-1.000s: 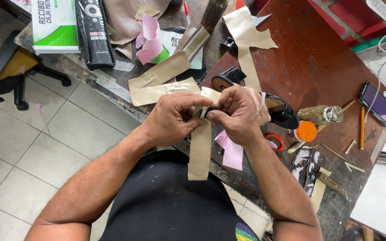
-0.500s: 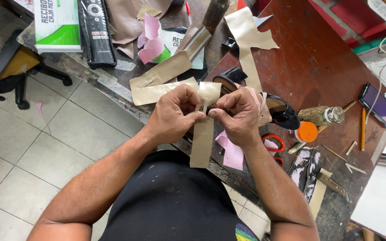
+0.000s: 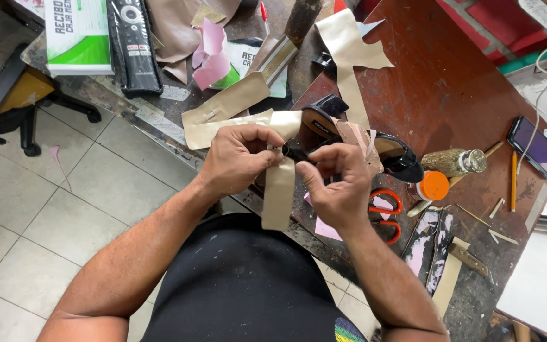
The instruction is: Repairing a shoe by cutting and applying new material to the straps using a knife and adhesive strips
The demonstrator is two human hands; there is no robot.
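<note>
Your left hand [image 3: 238,158] and right hand [image 3: 337,183] meet in front of your chest, above the near edge of the workbench [image 3: 451,95]. Both are closed on a black high-heeled shoe [image 3: 349,136]: your left fingers pinch a beige leather strip [image 3: 280,183] against its slim heel [image 3: 295,152], and your right thumb and fingers grip the same heel from the other side. The strip hangs down below your hands, over your dark shirt. The toe of the shoe points away toward the bench. Just beyond your right hand lie orange-handled scissors [image 3: 384,204], an orange-capped jar [image 3: 433,185] and a small bottle [image 3: 454,162]. Farther right rest a pencil [image 3: 513,180] and a phone [image 3: 535,147]. A black remote control [image 3: 133,44] lies at the upper left.
</note>
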